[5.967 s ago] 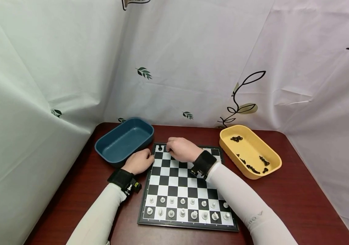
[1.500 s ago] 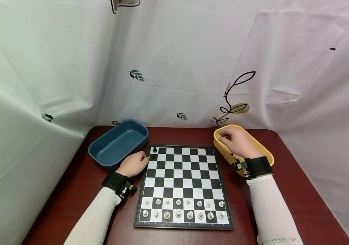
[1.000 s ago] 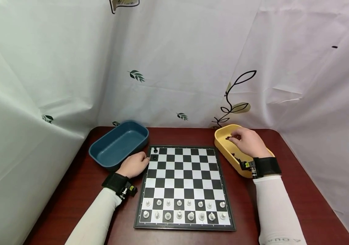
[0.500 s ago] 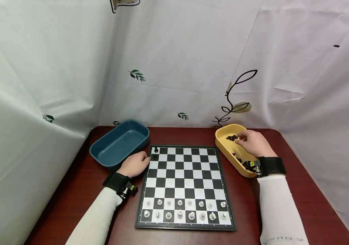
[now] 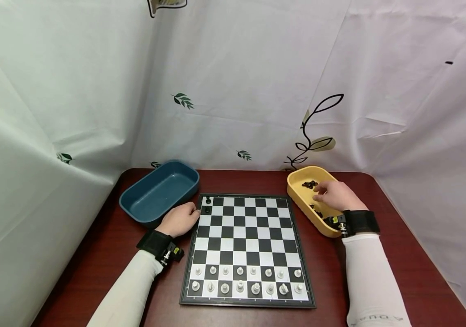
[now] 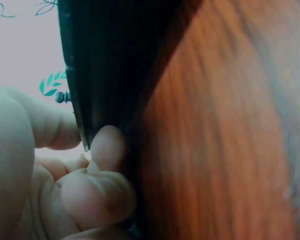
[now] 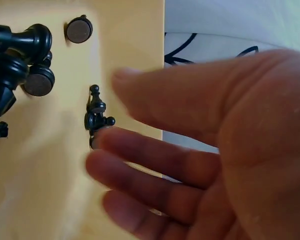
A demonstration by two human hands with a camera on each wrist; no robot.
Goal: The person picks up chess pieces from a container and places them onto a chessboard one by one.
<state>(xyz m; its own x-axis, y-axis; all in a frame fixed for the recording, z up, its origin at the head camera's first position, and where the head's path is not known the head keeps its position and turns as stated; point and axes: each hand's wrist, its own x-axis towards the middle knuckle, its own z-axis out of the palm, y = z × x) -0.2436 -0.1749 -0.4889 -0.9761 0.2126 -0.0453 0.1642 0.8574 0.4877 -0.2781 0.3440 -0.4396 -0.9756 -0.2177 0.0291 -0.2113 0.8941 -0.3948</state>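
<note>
Right wrist view shows the right hand (image 7: pixel 200 150) with fingers spread and loosely extended over the yellow tray (image 7: pixel 125 45), clamped on nothing. A lying black chess piece (image 7: pixel 96 116) sits just off its fingertips (image 7: pixel 102 137), perhaps touching, and a cluster of other black pieces (image 7: pixel 20 55) lies farther out beyond them. The likely slip, as I judge it: the fingers close on the lying piece at an angle, it rolls toward the tray wall or pinches out sideways, or a neighbour from the cluster gets dragged along.

From the head camera, the left hand (image 5: pixel 178 219) rests curled against the near-left edge of the chessboard (image 5: pixel 247 247), thumb on top. Two black pieces (image 5: pixel 207 204) stand just beyond its knuckles, so a twitch could topple them. The blue tray (image 5: pixel 159 190) sits beside that hand.
</note>
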